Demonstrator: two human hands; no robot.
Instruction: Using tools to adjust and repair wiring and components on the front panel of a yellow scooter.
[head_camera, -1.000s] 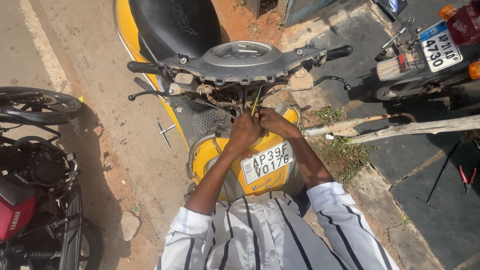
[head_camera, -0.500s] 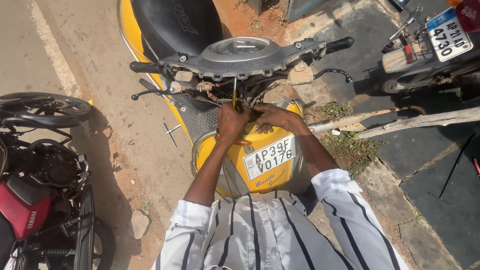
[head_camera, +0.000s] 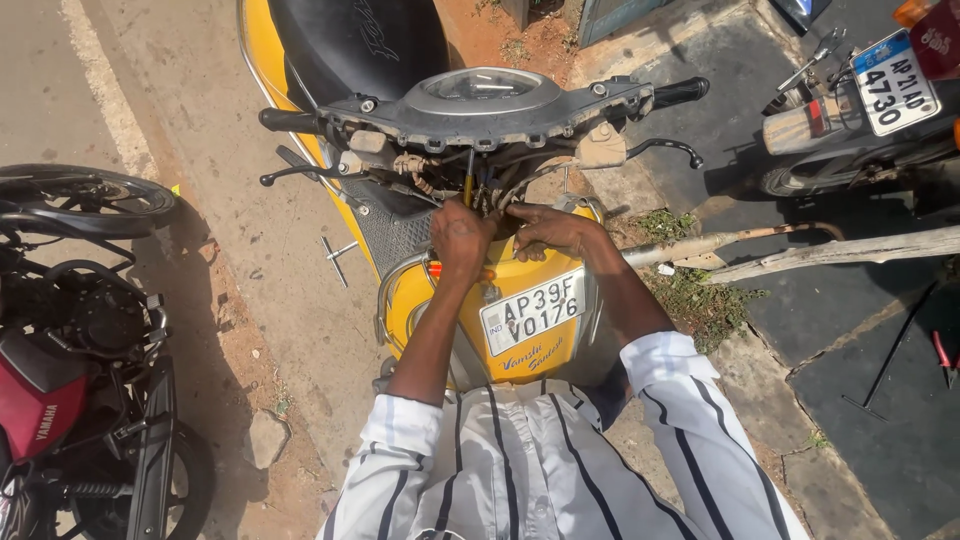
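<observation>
Shifted since half a second back: both hands lower and nearer the camera, scooter a little further left in the head view, with the left hand (head_camera: 462, 238) closed around a yellow-handled screwdriver (head_camera: 467, 188) driven up into the exposed wiring (head_camera: 490, 195) under the handlebar (head_camera: 480, 105), and the right hand (head_camera: 548, 230) pinching cables just beside it. Seemingly mid-way through loosening a fastener behind the removed front panel of the yellow scooter (head_camera: 520, 310); calls for steady turning without snagging wires. Crowded round by a red motorcycle (head_camera: 60, 400) at left, a T-handled wrench (head_camera: 338, 256) on the ground, wooden poles (head_camera: 830, 255) and another bike (head_camera: 860, 110) at right.
</observation>
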